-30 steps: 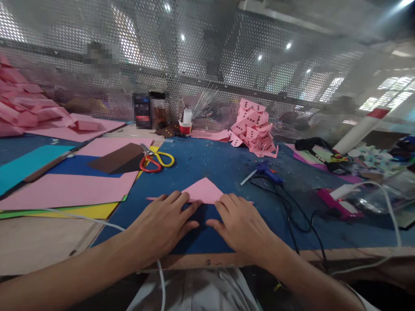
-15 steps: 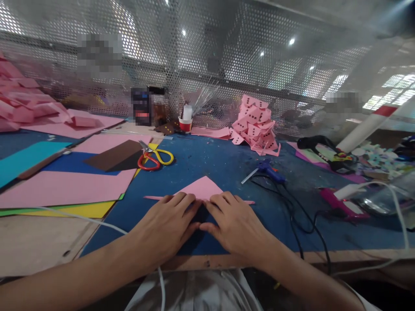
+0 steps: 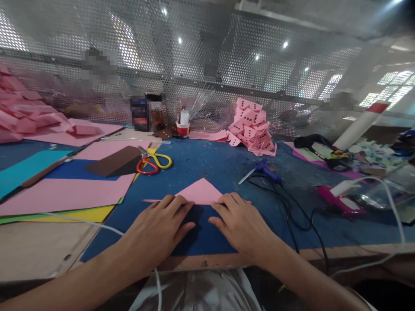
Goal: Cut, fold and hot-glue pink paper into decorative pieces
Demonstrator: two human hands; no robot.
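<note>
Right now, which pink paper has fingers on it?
The peaked piece, front centre. Left hand and right hand touch its near edge; neither touches the sheets and heap at left, or strips and dotted pile behind.

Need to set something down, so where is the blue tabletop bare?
Bare blue tabletop shows behind the folded pink paper, between the scissors and the glue gun. A smaller patch lies between the left hand and right hand. Crowded: left, with paper sheets; right, around the magenta device.
</note>
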